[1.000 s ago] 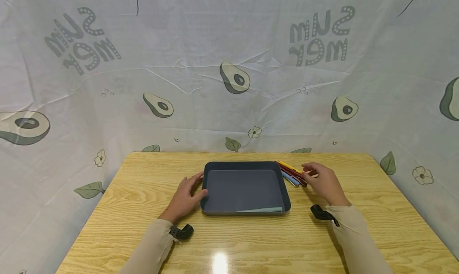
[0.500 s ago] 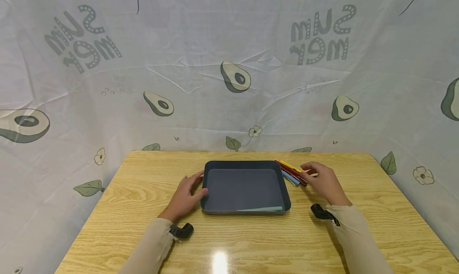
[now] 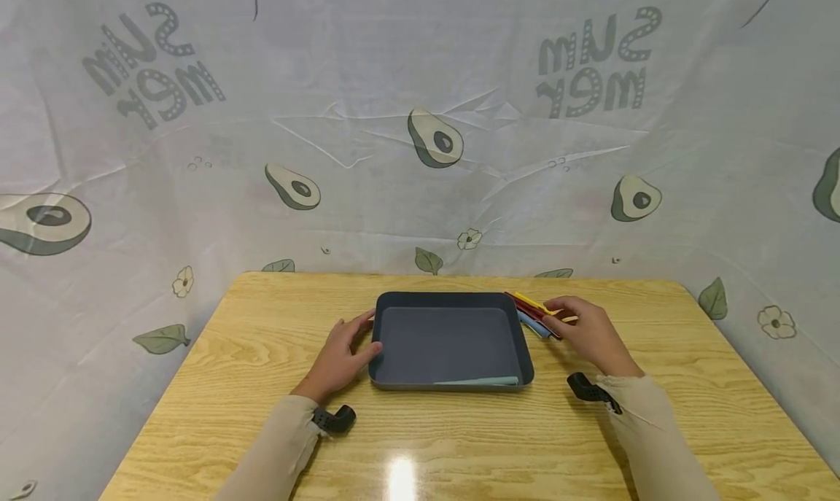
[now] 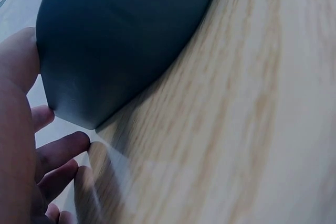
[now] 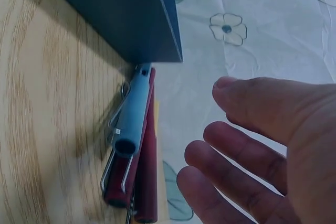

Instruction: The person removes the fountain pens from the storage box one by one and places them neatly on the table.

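A dark grey tray (image 3: 449,348) lies on the table. At its left side is my left hand (image 3: 336,361), its thumb against the rim and a finger touching the outer wall; the other fingers are spread loosely. Just right of the tray lies a small bunch of pens: a blue one (image 5: 134,116), dark red ones (image 5: 148,182) with wire clips, and a yellow one (image 3: 530,301). Over their near ends hovers my right hand (image 3: 590,333), fingers loosely bent and apart from the pens in the right wrist view, holding nothing.
Inside the tray, along its front wall, lies a slim pale green thing (image 3: 485,381), perhaps a pen. Wood-grain table (image 3: 453,443) extends around the tray. Behind it hangs a white curtain (image 3: 367,216) printed with avocados and leaves.
My right hand has shifted slightly left, closer over the pens. The left hand and the tray keep their places, while the head view has tilted a little.
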The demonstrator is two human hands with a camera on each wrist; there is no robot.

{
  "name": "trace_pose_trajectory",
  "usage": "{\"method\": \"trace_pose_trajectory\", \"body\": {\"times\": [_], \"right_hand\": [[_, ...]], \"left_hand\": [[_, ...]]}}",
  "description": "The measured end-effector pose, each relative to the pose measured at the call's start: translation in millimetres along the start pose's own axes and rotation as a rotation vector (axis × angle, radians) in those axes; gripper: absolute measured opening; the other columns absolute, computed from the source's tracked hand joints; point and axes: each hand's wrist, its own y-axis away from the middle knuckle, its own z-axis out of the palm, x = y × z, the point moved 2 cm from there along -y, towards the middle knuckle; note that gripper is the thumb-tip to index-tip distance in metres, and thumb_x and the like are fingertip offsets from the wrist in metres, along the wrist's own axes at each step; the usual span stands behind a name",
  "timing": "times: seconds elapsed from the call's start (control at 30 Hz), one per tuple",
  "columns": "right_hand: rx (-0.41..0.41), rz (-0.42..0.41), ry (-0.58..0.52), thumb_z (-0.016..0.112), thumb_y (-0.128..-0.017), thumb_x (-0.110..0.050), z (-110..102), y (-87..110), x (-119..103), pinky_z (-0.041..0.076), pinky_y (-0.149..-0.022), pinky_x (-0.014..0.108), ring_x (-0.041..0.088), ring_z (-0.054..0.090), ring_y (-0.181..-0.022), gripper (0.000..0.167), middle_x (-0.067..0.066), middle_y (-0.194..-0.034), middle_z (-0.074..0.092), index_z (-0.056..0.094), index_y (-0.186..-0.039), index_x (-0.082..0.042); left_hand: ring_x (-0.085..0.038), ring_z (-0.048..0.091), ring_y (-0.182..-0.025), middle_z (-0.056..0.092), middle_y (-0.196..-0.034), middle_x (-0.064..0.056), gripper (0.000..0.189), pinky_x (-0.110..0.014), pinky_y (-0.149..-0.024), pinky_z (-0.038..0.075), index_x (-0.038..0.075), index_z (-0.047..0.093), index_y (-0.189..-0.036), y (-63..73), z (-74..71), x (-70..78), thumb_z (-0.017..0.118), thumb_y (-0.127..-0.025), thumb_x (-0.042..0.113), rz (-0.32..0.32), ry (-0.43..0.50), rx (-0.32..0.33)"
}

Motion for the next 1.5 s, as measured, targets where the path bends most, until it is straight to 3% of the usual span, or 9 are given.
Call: {"method": "trace_pose_trajectory", "body": {"times": [0.13,0.43,0.7,0.9,1.23,1.5], "right_hand": [[-0.019,-0.039,-0.023,0.07,-0.1,-0.015,1,-0.4,-8,0.062,-0.084,0.049,0.034,0.069,-0.102,0.03,0.021,-0.121,0.07,0.07,-0.127,0.0],[-0.172,-0.139,0.007,0.072,-0.099,-0.014,4,-6.8,-44,0.06,-0.085,0.046,0.024,0.068,-0.098,0.029,0.015,-0.116,0.072,0.072,-0.125,-0.001],[-0.354,-0.299,0.115,0.075,-0.096,-0.016,14,-16.9,-81,0.06,-0.079,0.036,0.016,0.068,-0.095,0.023,0.007,-0.112,0.073,0.075,-0.117,-0.006],[-0.548,-0.399,0.09,0.074,-0.097,-0.015,26,-24.4,-99,0.06,-0.078,0.028,0.011,0.07,-0.093,0.018,0.006,-0.11,0.074,0.075,-0.113,-0.007],[-0.789,-0.342,0.035,0.073,-0.096,-0.008,47,-25.0,-102,0.058,-0.077,0.025,0.005,0.066,-0.086,0.009,0.001,-0.101,0.073,0.076,-0.104,-0.008],[-0.857,-0.295,0.056,0.075,-0.094,-0.007,56,-15.7,-94,0.056,-0.072,0.025,0.003,0.063,-0.08,0.009,-0.007,-0.095,0.07,0.076,-0.098,-0.014]], "left_hand": [[-0.031,0.043,-0.147,0.057,-0.15,-0.008,0.067,-0.053,-0.129,0.005,0.019,0.04,-0.161,-2.1,-1.0,1.7,0.068,-0.102,0.034,0.001,0.002,-0.003],[-0.028,0.044,-0.147,0.058,-0.149,-0.006,0.068,-0.052,-0.13,0.005,0.021,0.04,-0.161,-4.3,-1.7,0.3,0.068,-0.102,0.037,0.014,-0.002,-0.001],[-0.029,0.046,-0.145,0.058,-0.149,-0.007,0.068,-0.052,-0.129,0.006,0.022,0.04,-0.161,-4.4,-2.2,-0.6,0.067,-0.101,0.04,0.01,-0.009,0.004],[-0.031,0.045,-0.146,0.059,-0.148,-0.009,0.068,-0.054,-0.129,0.006,0.019,0.041,-0.16,-3.0,-3.2,0.2,0.068,-0.101,0.038,0.018,-0.007,0.017],[-0.03,0.045,-0.146,0.059,-0.149,-0.009,0.068,-0.053,-0.129,0.006,0.017,0.04,-0.161,-2.1,-2.2,-2.1,0.068,-0.101,0.036,0.006,0.003,0.003],[-0.029,0.046,-0.145,0.058,-0.149,-0.009,0.068,-0.052,-0.13,0.005,0.018,0.041,-0.16,-0.6,-1.8,-0.3,0.069,-0.101,0.035,-0.001,0.002,0.006]]}}
